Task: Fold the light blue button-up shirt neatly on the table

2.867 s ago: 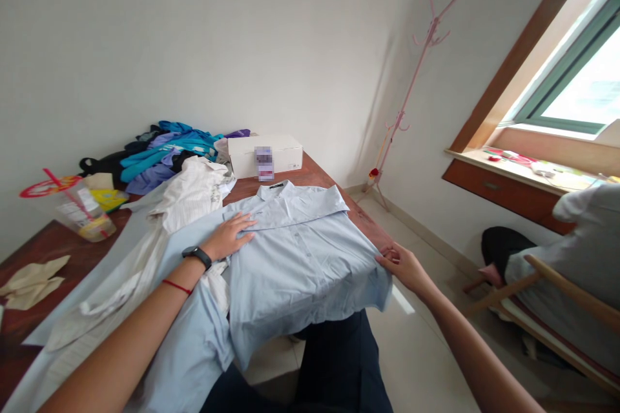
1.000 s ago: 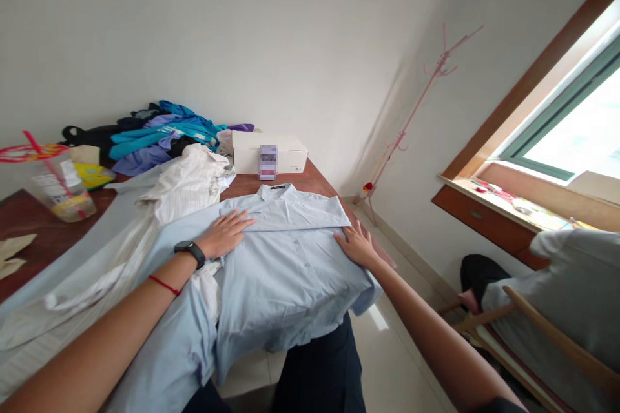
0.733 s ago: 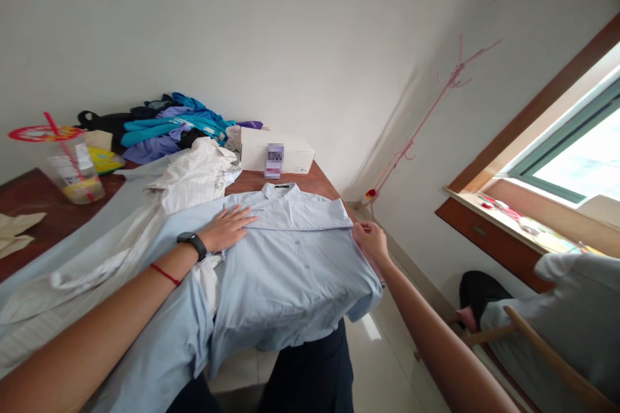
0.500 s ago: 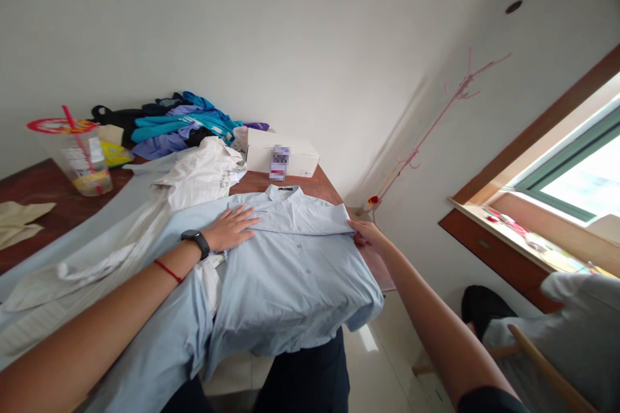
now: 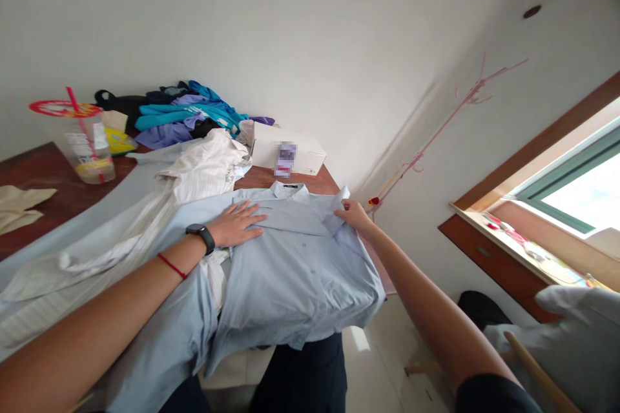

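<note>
A light blue button-up shirt lies front up on the table, its collar toward the wall and its hem hanging over the near edge. Flat on the shirt's left shoulder area rests my left hand, fingers spread. My right hand pinches the sleeve at the right side and holds its end raised off the shirt. A fold runs across the chest between the two hands. Beneath my left forearm are more light blue cloth and a white striped garment, crumpled beside the shirt.
Behind stand a white box and a heap of blue, purple and black clothes. A plastic cup with a red straw is at the left, near beige cloth. A pink coat rack and a chair are at the right.
My right hand has lifted the sleeve end and brought it slightly left and up, folding it back. My left hand stays pressed on the shirt. The view has shifted slightly.
</note>
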Motion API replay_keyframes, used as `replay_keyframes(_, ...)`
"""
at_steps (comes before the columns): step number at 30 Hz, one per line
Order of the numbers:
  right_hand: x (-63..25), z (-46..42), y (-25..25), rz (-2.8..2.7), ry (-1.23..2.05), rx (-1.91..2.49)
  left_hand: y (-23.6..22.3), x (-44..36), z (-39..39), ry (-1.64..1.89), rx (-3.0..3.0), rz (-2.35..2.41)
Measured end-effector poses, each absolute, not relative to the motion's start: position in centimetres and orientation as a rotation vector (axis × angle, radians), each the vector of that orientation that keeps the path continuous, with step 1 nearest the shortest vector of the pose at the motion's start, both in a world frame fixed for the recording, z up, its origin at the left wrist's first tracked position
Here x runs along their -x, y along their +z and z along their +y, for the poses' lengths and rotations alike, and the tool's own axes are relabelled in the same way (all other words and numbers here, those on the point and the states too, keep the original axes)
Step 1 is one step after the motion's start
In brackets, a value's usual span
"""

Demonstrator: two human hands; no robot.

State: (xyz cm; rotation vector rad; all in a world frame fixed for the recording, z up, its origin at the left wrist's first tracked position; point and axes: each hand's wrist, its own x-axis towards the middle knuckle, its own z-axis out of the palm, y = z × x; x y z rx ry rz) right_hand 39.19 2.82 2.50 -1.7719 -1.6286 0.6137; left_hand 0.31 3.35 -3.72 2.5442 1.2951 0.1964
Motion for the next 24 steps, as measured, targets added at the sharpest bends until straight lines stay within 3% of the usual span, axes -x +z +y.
replay_keyframes(13,-29.3,2.3,-0.1,-2.316,0.321,1.762,-3.6,-0.3,3.2,0.27,-2.511,1.27)
replay_keyframes(24,-30.3,0.9,-2.1,-2.329,0.24,1.504,-3.9,-0.3,3.6,0.793,-2.516,1.12)
